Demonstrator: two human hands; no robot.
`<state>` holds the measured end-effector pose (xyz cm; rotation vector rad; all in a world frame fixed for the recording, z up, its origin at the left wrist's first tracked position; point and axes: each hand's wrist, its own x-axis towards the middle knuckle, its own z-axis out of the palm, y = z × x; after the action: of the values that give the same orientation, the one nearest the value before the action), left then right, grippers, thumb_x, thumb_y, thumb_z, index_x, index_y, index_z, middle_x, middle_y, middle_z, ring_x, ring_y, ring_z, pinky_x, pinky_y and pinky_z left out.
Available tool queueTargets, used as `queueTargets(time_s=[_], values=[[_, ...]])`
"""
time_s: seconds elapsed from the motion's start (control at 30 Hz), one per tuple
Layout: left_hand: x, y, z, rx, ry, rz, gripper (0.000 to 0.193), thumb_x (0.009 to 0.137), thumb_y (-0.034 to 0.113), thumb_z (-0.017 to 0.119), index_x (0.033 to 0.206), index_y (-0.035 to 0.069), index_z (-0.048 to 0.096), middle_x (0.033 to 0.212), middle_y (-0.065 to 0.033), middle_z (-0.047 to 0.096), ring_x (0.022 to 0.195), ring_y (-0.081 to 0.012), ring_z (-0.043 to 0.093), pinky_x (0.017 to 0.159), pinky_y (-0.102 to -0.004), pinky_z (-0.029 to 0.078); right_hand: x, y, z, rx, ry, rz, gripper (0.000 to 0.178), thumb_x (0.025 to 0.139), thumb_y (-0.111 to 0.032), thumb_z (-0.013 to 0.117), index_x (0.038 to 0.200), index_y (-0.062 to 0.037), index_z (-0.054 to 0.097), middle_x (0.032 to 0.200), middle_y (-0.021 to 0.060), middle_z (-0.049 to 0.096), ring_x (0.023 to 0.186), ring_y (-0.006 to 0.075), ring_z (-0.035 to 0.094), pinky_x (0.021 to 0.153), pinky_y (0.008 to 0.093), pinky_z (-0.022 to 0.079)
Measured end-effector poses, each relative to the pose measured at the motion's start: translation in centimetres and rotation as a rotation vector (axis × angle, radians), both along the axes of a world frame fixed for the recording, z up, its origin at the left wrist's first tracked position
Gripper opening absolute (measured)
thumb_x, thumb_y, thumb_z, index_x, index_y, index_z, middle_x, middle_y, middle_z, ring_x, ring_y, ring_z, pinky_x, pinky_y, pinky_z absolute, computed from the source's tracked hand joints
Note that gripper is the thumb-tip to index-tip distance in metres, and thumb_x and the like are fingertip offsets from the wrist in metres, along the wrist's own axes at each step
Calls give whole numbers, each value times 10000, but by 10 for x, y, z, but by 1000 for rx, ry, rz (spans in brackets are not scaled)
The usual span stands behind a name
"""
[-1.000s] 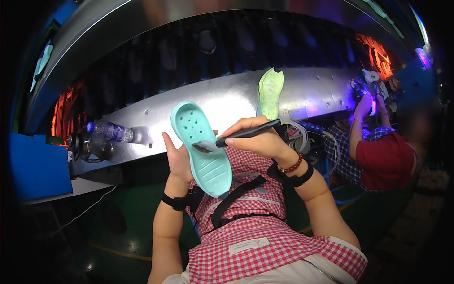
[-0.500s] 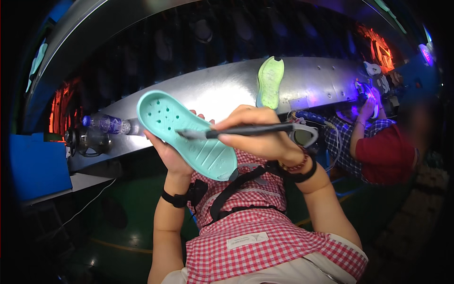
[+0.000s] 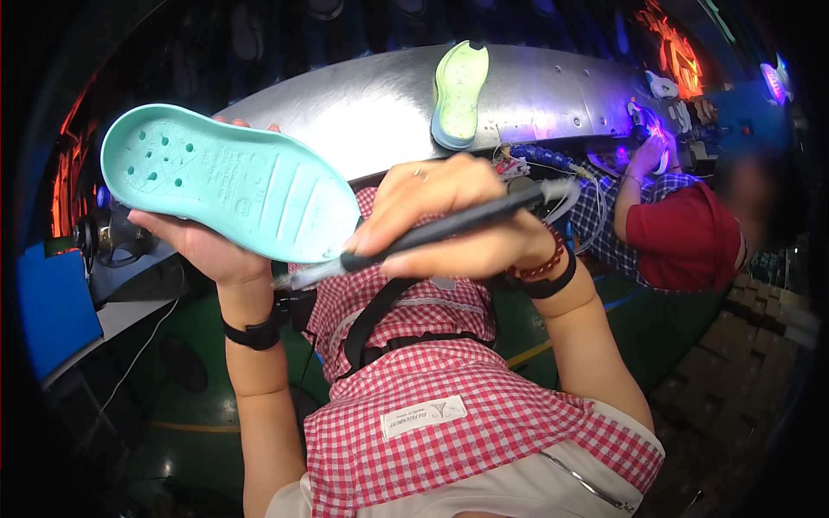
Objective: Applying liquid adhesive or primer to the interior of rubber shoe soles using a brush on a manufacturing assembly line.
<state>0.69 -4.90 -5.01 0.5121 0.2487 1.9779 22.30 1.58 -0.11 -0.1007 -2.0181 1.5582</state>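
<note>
My left hand (image 3: 207, 250) holds a turquoise shoe sole (image 3: 233, 186) from below, its thumb along the near edge and fingertips showing past the far edge. Small holes dot the sole's left end, and ridges cross the middle of its inner face. In my right hand (image 3: 466, 186) is a thin brush (image 3: 445, 226) with a black handle, pinched between thumb and fingers. The brush's pale tip is blurred and lies just past the sole's lower right end; whether it touches the sole I cannot tell.
A yellow-green sole (image 3: 460, 91) lies on the metal bench (image 3: 345, 121). To the right a co-worker in a red sleeve (image 3: 673, 224) handles a shoe under violet light. Heaters (image 3: 673, 52) glow orange at both ends, and a blue box (image 3: 56, 298) stands at left.
The sole has shifted left and closer to me in my left hand. The brush tip has left its holed face for a spot beyond its lower right end. The whole view has also shifted.
</note>
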Motion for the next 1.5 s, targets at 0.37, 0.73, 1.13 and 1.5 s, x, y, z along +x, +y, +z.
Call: queueTargets(time_s=[0.37,0.73,1.13,1.5], values=[[-5,-8,8,-57,75,-18,904,739,802,326,1314,107,386,1178,-149,469,1107,-299,461,1043,-577,279,5,0,-6,-370,-117,-128,207,713,39,693,919,23,673,942,161,669,907,227,637,834,317,500],[8,-9,40,-183,-102,50,857,811,751,275,1358,95,340,1329,-135,426,1182,-323,459,991,-597,338,-10,-7,-30,-905,125,26,191,831,-21,615,1012,41,609,1011,160,640,920,211,634,860,339,521],[23,-22,18,-60,-82,-136,602,925,495,343,1369,88,370,1353,-125,441,1197,-325,454,1036,-583,261,-20,-23,-7,-592,42,-165,193,792,-5,650,985,-9,665,939,72,664,829,101,593,740,237,473],[12,-17,23,-179,-18,-177,644,903,513,378,1337,37,390,1263,-210,489,1072,-394,534,906,-550,430,-20,4,12,60,3,-69,209,717,-27,703,925,-21,689,865,111,670,833,194,629,748,286,496]])
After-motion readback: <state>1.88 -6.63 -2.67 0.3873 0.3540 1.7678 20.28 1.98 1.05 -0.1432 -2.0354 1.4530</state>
